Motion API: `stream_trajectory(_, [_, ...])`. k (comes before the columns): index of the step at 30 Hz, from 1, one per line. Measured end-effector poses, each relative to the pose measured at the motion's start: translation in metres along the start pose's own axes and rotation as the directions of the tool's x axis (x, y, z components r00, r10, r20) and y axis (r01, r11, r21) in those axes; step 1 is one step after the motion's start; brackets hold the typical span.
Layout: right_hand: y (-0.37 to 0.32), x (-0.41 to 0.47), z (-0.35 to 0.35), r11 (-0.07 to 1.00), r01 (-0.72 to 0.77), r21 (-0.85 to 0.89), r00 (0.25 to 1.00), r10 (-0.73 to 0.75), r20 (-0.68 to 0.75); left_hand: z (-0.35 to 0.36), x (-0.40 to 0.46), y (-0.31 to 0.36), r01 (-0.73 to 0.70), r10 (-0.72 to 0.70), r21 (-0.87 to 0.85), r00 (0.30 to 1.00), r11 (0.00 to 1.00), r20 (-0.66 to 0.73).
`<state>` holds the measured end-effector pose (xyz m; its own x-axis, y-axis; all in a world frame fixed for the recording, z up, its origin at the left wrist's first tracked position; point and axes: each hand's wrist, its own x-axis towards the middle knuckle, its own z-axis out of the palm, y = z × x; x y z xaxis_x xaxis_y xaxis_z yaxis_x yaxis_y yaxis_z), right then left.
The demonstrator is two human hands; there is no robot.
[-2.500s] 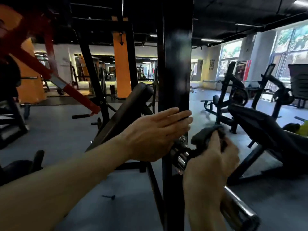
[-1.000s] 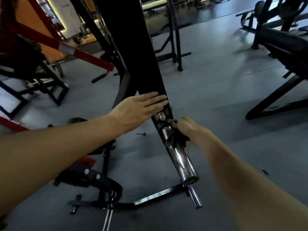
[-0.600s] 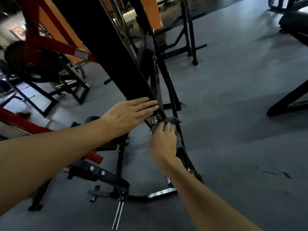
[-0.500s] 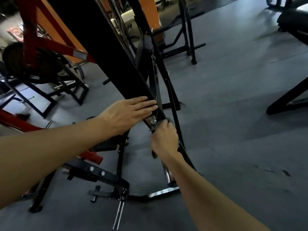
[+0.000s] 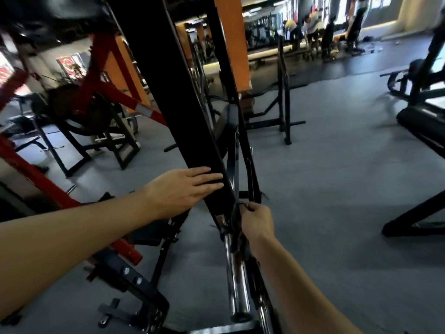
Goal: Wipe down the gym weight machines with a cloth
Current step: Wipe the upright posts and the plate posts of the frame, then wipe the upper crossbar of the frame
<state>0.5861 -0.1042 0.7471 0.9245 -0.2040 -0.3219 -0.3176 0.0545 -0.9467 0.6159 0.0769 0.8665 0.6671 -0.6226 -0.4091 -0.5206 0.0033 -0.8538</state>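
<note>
Head view shows my left hand (image 5: 183, 189) lying flat, fingers straight, on the broad black steel upright (image 5: 168, 97) of the weight machine. Just right of it, my right hand (image 5: 256, 221) grips a dark, soft rag-like cloth (image 5: 237, 233), bunched around the top of the shiny chrome weight peg (image 5: 234, 280). The limp cloth should handle best wrapped snugly; chrome looks slippery.

Cloth (image 5: 237, 233) mostly hidden behind right hand (image 5: 256, 222); black upright (image 5: 173, 92) cut off at top; distant people (image 5: 305, 22) blurred, perhaps exercising.
</note>
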Motion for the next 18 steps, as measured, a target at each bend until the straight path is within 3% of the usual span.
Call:
stream_trajectory(3, [-0.042, -0.007, -0.008, 0.989, 0.134, 0.059, 0.991, -0.135, 0.021, -0.005, -0.029, -0.03, 0.108, -0.106, -0.003, 0.978, 0.994, -0.179])
stream_trajectory(5, [-0.08, -0.014, -0.011, 0.96, 0.24, 0.143, 0.968, -0.248, 0.043, -0.009, -0.042, -0.055, 0.217, -0.215, -0.03, 0.918, 0.976, -0.332])
stream_trajectory(10, [-0.179, -0.05, -0.013, 0.843, 0.4, 0.361, 0.877, -0.466, 0.118, -0.041, -0.072, -0.102, 0.463, -0.513, -0.222, 0.763, 0.858, -0.393])
stream_trajectory(13, [-0.233, -0.081, -0.004, 0.768, 0.441, 0.466, 0.801, -0.571, 0.183, -0.054, -0.097, -0.124, 0.612, -0.682, -0.307, 0.616, 0.729, -0.394])
stream_trajectory(15, [-0.253, -0.091, 0.0, 0.722, 0.512, 0.466, 0.764, -0.631, 0.138, -0.059, -0.105, -0.136, 0.652, -0.73, -0.34, 0.543, 0.678, -0.414])
stream_trajectory(18, [-0.276, -0.102, 0.019, 0.549, 0.796, 0.255, 0.562, -0.827, 0.027, -0.059, -0.125, -0.156, 0.729, -0.837, -0.444, 0.333, 0.521, -0.435])
